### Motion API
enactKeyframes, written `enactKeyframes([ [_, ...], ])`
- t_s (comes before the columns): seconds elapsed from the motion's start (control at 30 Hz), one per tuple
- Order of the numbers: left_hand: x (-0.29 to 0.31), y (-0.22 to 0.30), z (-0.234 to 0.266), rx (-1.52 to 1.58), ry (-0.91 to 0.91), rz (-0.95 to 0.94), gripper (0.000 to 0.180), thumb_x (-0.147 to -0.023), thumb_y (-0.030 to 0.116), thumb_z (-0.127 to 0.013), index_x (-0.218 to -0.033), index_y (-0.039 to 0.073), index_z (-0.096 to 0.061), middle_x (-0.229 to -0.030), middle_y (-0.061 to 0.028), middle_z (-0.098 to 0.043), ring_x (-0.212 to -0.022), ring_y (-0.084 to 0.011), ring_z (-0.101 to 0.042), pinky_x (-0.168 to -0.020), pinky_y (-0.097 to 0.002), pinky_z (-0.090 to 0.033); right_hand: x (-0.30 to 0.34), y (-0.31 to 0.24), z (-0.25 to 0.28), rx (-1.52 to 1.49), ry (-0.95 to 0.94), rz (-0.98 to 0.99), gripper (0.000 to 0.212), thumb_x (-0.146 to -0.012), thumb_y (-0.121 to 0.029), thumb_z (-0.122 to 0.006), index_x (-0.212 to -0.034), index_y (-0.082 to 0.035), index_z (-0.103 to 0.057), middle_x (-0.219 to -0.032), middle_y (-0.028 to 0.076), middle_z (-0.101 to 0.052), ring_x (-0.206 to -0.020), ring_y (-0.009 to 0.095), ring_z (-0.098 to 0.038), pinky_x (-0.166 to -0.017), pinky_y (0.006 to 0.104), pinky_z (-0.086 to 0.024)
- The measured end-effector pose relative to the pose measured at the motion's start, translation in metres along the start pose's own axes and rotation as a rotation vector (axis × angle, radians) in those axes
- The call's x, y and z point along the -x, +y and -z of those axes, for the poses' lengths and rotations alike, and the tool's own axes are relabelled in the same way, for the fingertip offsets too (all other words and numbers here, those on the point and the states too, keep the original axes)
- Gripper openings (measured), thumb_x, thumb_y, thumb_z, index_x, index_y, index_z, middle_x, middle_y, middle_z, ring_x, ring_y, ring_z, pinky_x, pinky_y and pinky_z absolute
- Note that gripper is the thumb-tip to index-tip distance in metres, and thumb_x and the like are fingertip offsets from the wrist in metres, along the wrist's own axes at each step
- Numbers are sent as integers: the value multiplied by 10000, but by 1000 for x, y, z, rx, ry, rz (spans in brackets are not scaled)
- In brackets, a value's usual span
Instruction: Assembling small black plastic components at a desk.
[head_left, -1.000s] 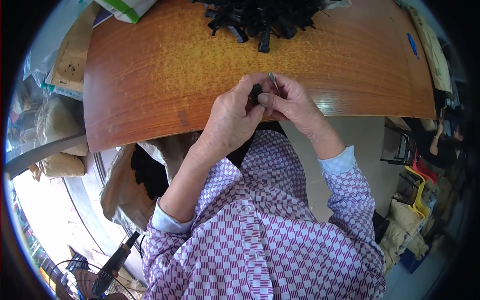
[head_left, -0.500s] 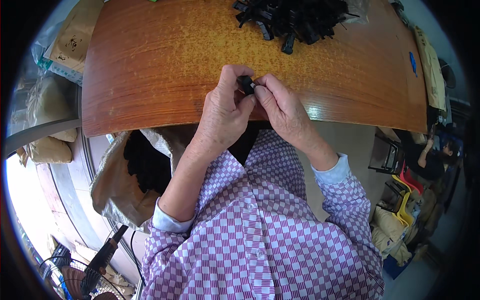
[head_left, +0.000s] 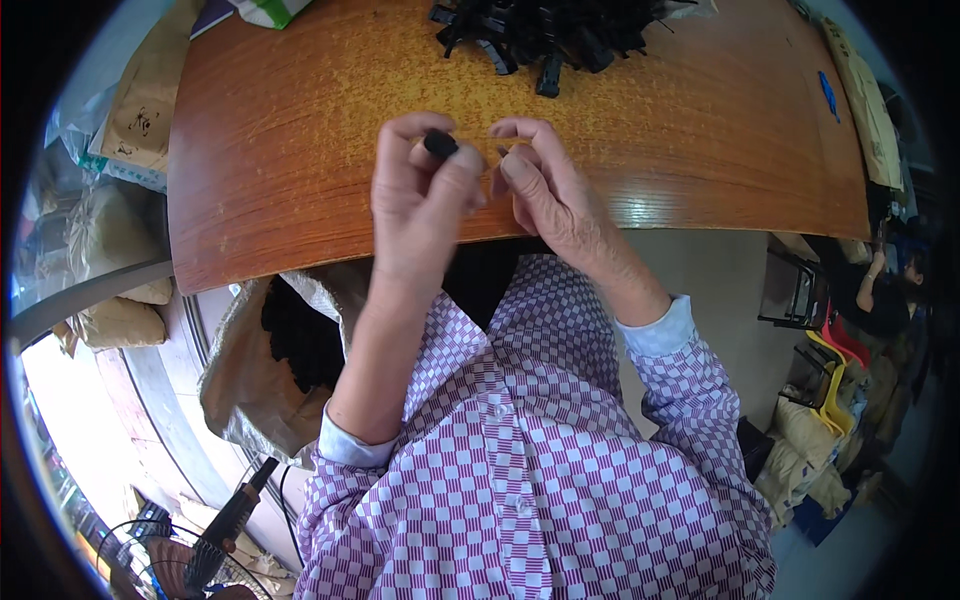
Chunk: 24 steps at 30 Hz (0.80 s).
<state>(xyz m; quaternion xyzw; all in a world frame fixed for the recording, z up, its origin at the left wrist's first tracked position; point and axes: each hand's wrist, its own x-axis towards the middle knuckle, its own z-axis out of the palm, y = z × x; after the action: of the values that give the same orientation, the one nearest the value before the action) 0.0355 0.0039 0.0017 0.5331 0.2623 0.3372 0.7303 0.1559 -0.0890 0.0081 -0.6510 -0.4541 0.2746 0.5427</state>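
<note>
Above the table's near edge, my left hand [head_left: 412, 210] pinches a small black plastic part [head_left: 439, 144] between thumb and fingers; its exact kind does not show. A short gap to the right, my right hand [head_left: 562, 200] has its thumb bent against its fingers, the forefinger arched over. A tiny dark bit shows at that thumb tip, too small to name. Farther back on the wooden table [head_left: 300, 160] lies a heap of black plastic parts [head_left: 570, 35], some with thin strands sticking out.
Left of my lap, below the table edge, an open woven sack [head_left: 235, 395] holds black pieces. A fan [head_left: 185, 560] stands at lower left. Bags are stacked left. A blue strip [head_left: 828, 97] lies on the table's right side. Beyond are a yellow chair [head_left: 833, 400] and another person [head_left: 883, 300].
My hands have come apart. The left has moved left and slightly up with the black part; the right has stayed near its place, fingers still bent. The view has shifted slightly.
</note>
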Motion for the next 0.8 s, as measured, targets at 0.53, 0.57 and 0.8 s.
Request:
enactKeyframes([
  [0.53, 3, 2, -13, 451, -444, 421, 439, -969, 104, -486, -1395, 35, -409, -1059, -104, -611, -781, -132, -605, -597, -196, -468, 2, 19, 49, -735, -298, -325, 349, -868, -226, -699, -1129, -37, -565, -775, -23, -598, -618, 24, -585, -431, 145, -340],
  [0.57, 4, 2, -11, 420, -449, 427, 426, -968, 108, -502, -1382, 40, -429, -1058, -83, -604, -770, -116, -604, -617, -198, -482, 2, 16, 48, -692, -284, -321, 331, -866, -221, -702, -1115, -43, -574, -767, -37, -581, -619, 19, -566, -447, 149, -345],
  [0.8, 13, 14, -13, -188, -428, 191, 438, -945, 42, -534, -1368, 9, -429, -1128, -96, -607, -894, -114, -637, -714, -192, -516, 0, 22, 42, -372, -280, -267, 263, -862, -220, -712, -1037, -50, -612, -745, -79, -502, -670, 14, -454, -594, 168, -394],
])
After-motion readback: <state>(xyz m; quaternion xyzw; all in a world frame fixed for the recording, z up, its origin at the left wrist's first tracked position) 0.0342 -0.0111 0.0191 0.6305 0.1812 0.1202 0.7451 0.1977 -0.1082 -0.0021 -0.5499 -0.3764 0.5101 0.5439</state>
